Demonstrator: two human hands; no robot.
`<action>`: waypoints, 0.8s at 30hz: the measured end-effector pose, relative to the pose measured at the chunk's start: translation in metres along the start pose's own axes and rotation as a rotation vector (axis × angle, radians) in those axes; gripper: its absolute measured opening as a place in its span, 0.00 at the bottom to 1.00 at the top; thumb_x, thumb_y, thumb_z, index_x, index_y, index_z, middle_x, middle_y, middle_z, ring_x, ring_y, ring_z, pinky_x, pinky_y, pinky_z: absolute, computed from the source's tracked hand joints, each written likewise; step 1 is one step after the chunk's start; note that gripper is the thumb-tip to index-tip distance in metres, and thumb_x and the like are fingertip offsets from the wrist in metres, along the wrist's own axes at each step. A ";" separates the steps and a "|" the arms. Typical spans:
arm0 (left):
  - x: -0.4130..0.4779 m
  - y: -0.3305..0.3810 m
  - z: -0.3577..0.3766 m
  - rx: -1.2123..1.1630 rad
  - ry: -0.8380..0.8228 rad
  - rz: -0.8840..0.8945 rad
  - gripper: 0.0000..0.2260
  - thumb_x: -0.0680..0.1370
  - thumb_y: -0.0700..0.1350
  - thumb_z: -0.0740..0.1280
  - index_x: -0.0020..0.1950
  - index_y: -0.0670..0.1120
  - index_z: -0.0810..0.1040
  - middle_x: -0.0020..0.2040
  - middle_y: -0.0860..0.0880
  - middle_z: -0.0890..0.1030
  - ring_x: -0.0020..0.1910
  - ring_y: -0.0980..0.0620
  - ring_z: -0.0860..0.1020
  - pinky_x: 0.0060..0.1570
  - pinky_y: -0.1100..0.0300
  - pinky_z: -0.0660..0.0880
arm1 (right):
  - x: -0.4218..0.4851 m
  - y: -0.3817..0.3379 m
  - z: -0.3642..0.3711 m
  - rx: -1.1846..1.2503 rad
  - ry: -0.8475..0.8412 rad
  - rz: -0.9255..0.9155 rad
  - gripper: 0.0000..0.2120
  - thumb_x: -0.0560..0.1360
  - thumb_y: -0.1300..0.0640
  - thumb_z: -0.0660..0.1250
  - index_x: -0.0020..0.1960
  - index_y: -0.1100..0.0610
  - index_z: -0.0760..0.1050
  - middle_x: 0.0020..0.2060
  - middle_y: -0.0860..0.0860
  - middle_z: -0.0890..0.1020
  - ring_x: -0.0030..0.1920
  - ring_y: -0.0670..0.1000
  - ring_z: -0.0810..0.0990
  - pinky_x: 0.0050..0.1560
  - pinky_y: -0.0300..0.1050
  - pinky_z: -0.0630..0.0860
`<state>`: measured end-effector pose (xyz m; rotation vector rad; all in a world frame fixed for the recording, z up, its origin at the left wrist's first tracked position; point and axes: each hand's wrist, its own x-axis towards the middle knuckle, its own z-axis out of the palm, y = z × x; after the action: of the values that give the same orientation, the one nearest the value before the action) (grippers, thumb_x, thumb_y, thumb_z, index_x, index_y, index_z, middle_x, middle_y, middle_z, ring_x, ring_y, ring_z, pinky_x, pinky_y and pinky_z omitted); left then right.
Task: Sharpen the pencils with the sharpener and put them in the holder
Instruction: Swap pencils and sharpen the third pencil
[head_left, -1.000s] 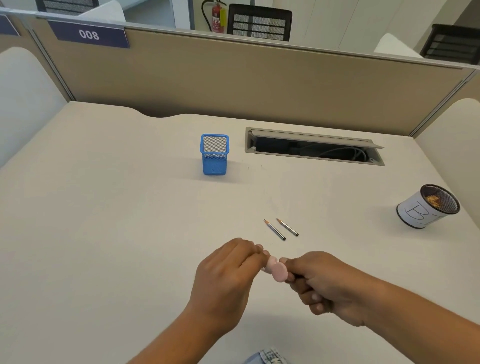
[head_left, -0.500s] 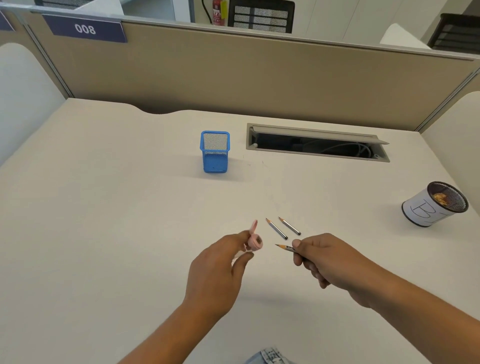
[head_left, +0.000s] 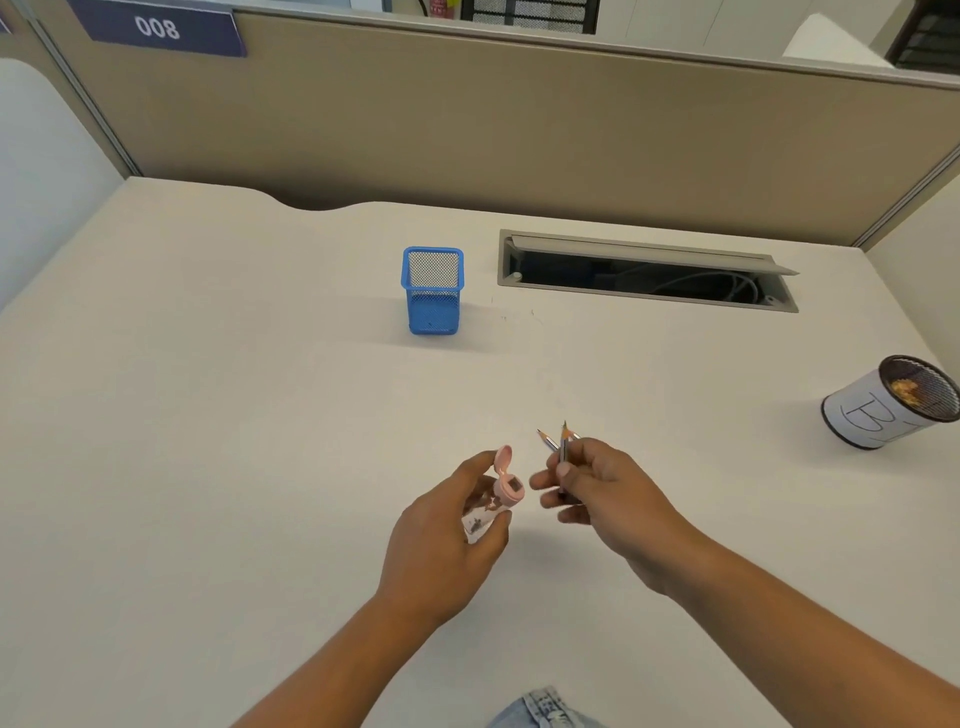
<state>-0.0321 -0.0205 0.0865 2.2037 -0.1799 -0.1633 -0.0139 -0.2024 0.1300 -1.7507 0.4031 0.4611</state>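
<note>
My left hand (head_left: 441, 540) grips a pink sharpener (head_left: 493, 493) with a clear shavings chamber; its lid is flipped up. A short way to the right, my right hand (head_left: 608, 499) holds a short grey pencil (head_left: 563, 446) with its sharpened tip pointing up. Just behind that hand lie other pencils (head_left: 546, 439) on the desk, partly hidden by my fingers. The blue mesh holder (head_left: 432, 291) stands upright farther back, well apart from both hands.
A white-wrapped mesh cup marked "B" (head_left: 883, 405) with shavings inside leans at the right edge. An open cable tray (head_left: 644, 273) is cut into the desk to the right of the holder. A tan partition (head_left: 519, 114) closes off the back.
The pencil has come out of the sharpener and my hands have drawn apart. My right hand turned the pencil tip upward over the loose pencils; the sharpener's lid stands open.
</note>
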 end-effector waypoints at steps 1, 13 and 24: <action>0.001 -0.001 0.001 0.012 -0.011 0.002 0.24 0.75 0.50 0.68 0.67 0.67 0.64 0.50 0.69 0.80 0.52 0.64 0.79 0.53 0.63 0.77 | 0.003 -0.001 0.002 0.009 0.015 -0.007 0.09 0.81 0.65 0.56 0.49 0.58 0.74 0.39 0.51 0.82 0.38 0.50 0.78 0.42 0.44 0.75; 0.014 -0.009 0.008 -0.048 -0.044 -0.017 0.20 0.76 0.49 0.69 0.65 0.64 0.71 0.52 0.64 0.82 0.53 0.63 0.79 0.55 0.65 0.76 | 0.026 0.001 0.006 -0.222 0.015 -0.329 0.04 0.74 0.49 0.72 0.47 0.48 0.81 0.23 0.44 0.62 0.29 0.48 0.61 0.34 0.43 0.63; 0.021 -0.013 0.013 -0.119 -0.076 -0.077 0.22 0.75 0.46 0.70 0.61 0.69 0.71 0.51 0.66 0.82 0.54 0.64 0.79 0.58 0.61 0.75 | 0.068 0.022 -0.024 -0.525 0.238 -0.252 0.13 0.82 0.57 0.56 0.53 0.55 0.80 0.39 0.47 0.75 0.40 0.45 0.74 0.40 0.39 0.67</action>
<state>-0.0132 -0.0272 0.0672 2.0880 -0.1246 -0.2930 0.0357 -0.2324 0.0818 -2.3436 0.2310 0.1817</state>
